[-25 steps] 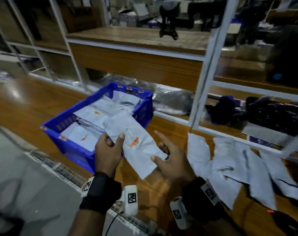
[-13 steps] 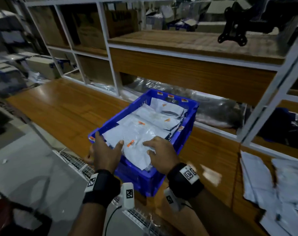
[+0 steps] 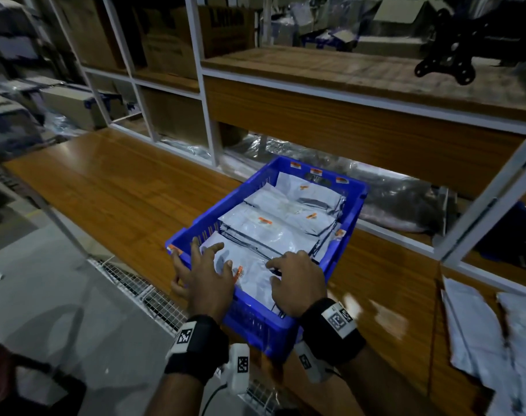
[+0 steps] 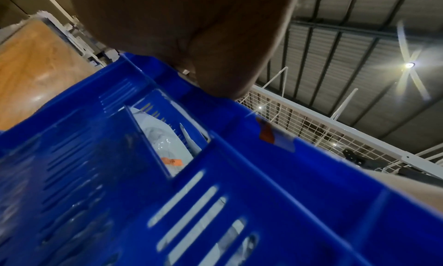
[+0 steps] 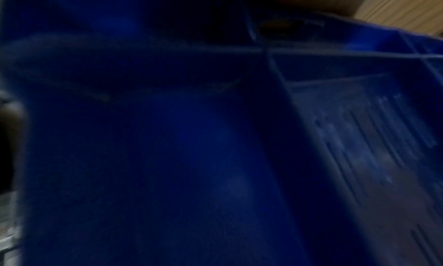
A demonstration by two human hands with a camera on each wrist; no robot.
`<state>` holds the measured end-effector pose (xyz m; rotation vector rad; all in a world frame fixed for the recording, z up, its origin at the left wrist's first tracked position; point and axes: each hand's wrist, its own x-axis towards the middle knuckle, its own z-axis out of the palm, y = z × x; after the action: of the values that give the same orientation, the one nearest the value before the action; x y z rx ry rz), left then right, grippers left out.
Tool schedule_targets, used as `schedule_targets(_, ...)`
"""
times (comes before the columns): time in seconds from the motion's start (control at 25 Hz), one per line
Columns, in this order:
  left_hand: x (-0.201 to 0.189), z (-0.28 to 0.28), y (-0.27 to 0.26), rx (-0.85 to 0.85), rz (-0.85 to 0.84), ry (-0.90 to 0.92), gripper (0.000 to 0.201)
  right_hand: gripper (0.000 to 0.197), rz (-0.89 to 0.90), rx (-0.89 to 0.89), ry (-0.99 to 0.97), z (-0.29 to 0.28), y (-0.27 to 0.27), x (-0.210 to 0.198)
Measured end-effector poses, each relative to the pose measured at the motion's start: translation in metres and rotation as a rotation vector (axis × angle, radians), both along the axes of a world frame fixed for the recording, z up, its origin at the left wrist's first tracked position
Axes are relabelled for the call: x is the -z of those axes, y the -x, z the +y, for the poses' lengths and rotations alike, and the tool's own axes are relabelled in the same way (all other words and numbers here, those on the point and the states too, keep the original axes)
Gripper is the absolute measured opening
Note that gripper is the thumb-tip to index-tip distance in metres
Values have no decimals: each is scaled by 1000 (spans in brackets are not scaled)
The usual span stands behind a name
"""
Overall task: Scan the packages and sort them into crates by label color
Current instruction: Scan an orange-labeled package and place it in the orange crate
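Settling an orange-label package into the blue crate

Both hands are over the near end of the blue crate (image 3: 350,217), which sits on the wooden counter (image 3: 105,187). The left hand (image 3: 206,283) has its fingers spread and straight, lying on the top package (image 3: 249,274) and the crate's near corner. The right hand (image 3: 297,283) lies flat on the same package with relaxed fingers; neither hand grips anything. The right wrist view is dark blue blur, no help here.

The package, a pale mailer bag with an orange label (image 3: 239,271), lies flat on the stack inside the crate at its near end. Its long axis appears to run across the crate's width, while the bags farther back lie in overlapping rows; which end is its opening I cannot tell.

To finish this well, I would press the bag level so it sits below the rim, keep the label facing up, then lift both hands straight off without dragging it. More unsorted mailers (image 3: 471,334) wait on the counter to the right
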<state>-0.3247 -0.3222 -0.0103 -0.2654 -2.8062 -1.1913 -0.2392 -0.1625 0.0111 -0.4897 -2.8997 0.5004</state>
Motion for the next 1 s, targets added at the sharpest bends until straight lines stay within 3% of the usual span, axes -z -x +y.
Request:
schedule_targets(0.32,0,2,-7,-29,25,5,15,12,375,53,200,2,-10,15)
schedule_targets(0.68,-5,1,-12,-21,18,-36,16,25,437,-86,236,7,-33,23)
schedule_targets(1.0,0,-5,-11,23,68,-120,17,22,458,-85,248,7,-31,26)
